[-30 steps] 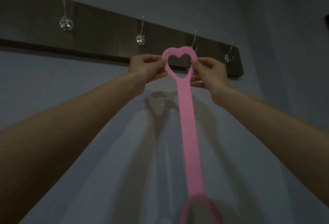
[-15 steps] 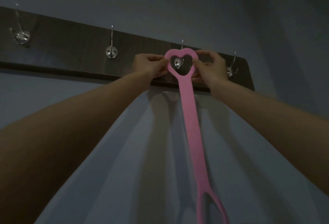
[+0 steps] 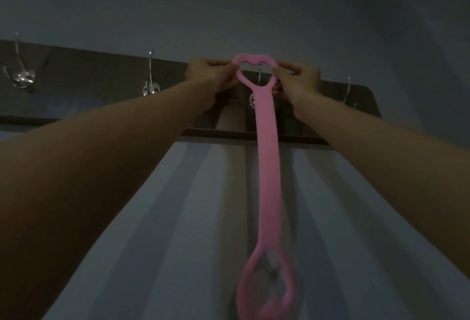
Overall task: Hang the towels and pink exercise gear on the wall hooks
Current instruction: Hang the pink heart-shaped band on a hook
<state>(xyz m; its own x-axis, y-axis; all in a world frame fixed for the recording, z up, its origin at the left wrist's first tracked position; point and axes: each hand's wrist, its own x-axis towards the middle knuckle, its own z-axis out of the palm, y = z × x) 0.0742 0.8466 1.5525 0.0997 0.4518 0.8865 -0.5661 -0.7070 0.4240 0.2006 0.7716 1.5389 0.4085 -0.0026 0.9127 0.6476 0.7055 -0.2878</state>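
Pink exercise band point(image 3: 268, 167) hung down the blue wall point(image 3: 229, 14) from its heart-shaped loop point(image 3: 262, 91), which was held up against the dark wooden hook rack point(image 3: 101, 96), with the upper prong of the third metal hook point(image 3: 260, 73) showing through the heart's opening. Whether the loop was already past the prong's tip or only in front of it could not be told. To finish well, the loop probably needed pushing flat towards the board until the prong passed fully through, then lowering so the heart's dip settled on the hook before either hand let go; releasing one side early could let the rubbery strap twist off. The left hand point(image 3: 206, 75) pinched the loop's left lobe with fingers point(image 3: 223, 64) pressed together against the thumb, and the right hand point(image 3: 300, 83) pinched the right lobe likewise, its fingers point(image 3: 284, 68) curled close. The band's lower loop point(image 3: 269, 281) dangled free, blurred. Three other hooks point(image 3: 151, 85) stood bare.
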